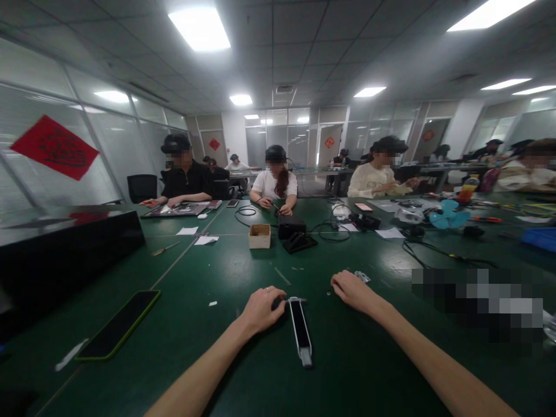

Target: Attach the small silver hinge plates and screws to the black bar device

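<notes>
A long, narrow device (300, 330) with a black face, white edges and a grey end lies on the green table in front of me. Beside its far end is my left hand (263, 310), thumb and forefinger bent together at a small metal piece there; what they grip is too small to make out. My right hand (354, 289) rests on the table farther right, fingers curled down and their tips mostly hidden. Small silvery parts (362, 277) lie just beyond it, and a tiny ring (329, 293) sits to its left.
A green-edged phone (119, 325) lies at left, with a screwdriver (165, 248) farther back. Ahead stand a small open box (259, 237) and a black box (292, 227) among cables. Blue fan blades (449, 215) are at right. Several people sit around the tables.
</notes>
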{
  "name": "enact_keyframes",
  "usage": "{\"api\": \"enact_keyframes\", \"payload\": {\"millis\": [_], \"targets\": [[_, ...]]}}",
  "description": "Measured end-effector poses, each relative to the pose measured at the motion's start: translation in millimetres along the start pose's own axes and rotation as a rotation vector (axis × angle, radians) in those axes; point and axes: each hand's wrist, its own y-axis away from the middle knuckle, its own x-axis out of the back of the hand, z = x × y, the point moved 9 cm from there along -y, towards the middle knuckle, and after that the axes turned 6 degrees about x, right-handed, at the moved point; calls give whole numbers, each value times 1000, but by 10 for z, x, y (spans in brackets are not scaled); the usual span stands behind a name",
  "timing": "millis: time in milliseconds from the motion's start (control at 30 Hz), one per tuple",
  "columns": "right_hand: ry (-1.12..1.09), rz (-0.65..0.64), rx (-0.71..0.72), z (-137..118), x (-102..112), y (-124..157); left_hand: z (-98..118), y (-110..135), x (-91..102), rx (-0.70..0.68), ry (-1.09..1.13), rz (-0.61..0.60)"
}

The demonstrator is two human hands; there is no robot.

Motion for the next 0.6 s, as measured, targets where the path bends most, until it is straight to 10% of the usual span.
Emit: {"api": "enact_keyframes", "payload": {"millis": [600], "targets": [[-197, 153, 30, -91, 95, 9, 113, 41, 156, -41, -16, 132]]}}
